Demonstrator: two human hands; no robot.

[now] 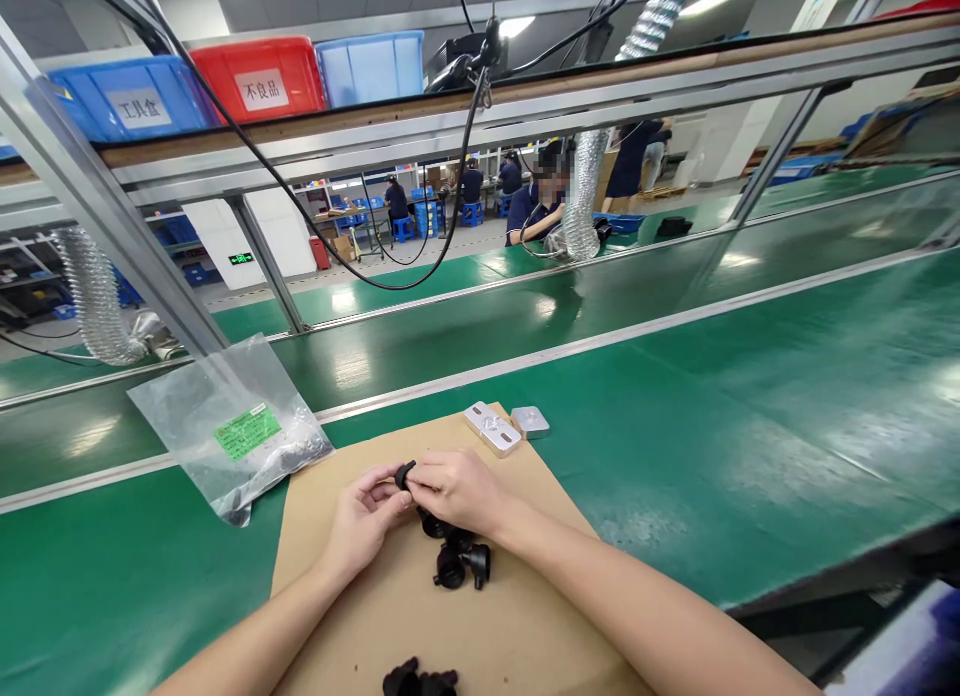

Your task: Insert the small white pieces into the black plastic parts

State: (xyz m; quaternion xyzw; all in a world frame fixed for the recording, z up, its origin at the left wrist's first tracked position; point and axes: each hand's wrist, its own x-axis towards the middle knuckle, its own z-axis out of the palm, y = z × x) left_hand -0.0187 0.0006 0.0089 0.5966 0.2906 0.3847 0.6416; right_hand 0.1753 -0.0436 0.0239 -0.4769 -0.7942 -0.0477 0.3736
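Between the fingertips of both hands is a small black plastic part point(404, 474), held just above a brown cardboard sheet point(360, 616). My left hand point(365, 511) pinches it from the left. From the right, my right hand point(459, 488) closes its fingers on the same part, which they partly hide. Several similar black plastic fittings point(452, 566) lie in a loose group under and below my right hand. More black fittings point(418, 679) rest at the sheet's near edge, cut off by the frame.
Two silver metal blocks point(492, 428) sit at the cardboard's far corner. A clear plastic bag point(232, 431) with a green label lies at the left. Beyond the green bench run a metal frame and a shelf with a red bin point(259, 74). A co-worker point(534, 208) sits opposite.
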